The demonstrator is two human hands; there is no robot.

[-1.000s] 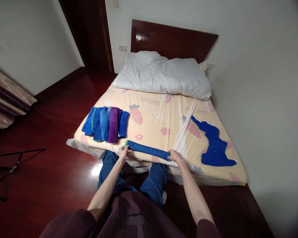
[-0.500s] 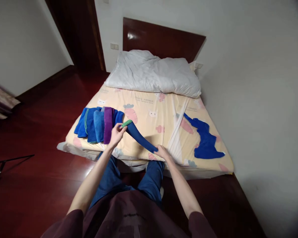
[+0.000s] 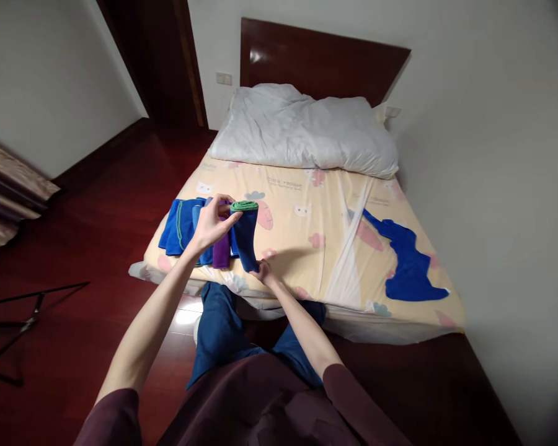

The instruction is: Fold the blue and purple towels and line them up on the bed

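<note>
Above the near part of the bed, both hands hold a folded blue towel (image 3: pixel 245 241) with green edging rolled in layers at its top. My left hand (image 3: pixel 215 222) pinches its upper end between thumb and fingers. Its lower end is gripped by my right hand (image 3: pixel 263 272). Behind my left hand lies a row of folded towels (image 3: pixel 171 232), mostly blue, with a purple towel (image 3: pixel 221 253) at its right side; part of the row is hidden by my hand and the held towel. A crumpled blue towel (image 3: pixel 407 260) lies apart on the right of the bed.
The bed (image 3: pixel 307 204) has a yellow carrot-print sheet, with a grey-white quilt (image 3: pixel 307 127) folded by the dark headboard (image 3: pixel 316 59). A black metal stand (image 3: pixel 32 319) is on the floor at left. A wall (image 3: pixel 502 186) runs along the right.
The held towel has gone from stretched slantwise to nearly upright. My right hand has moved left, closer under my left hand. The view has shifted slightly.
</note>
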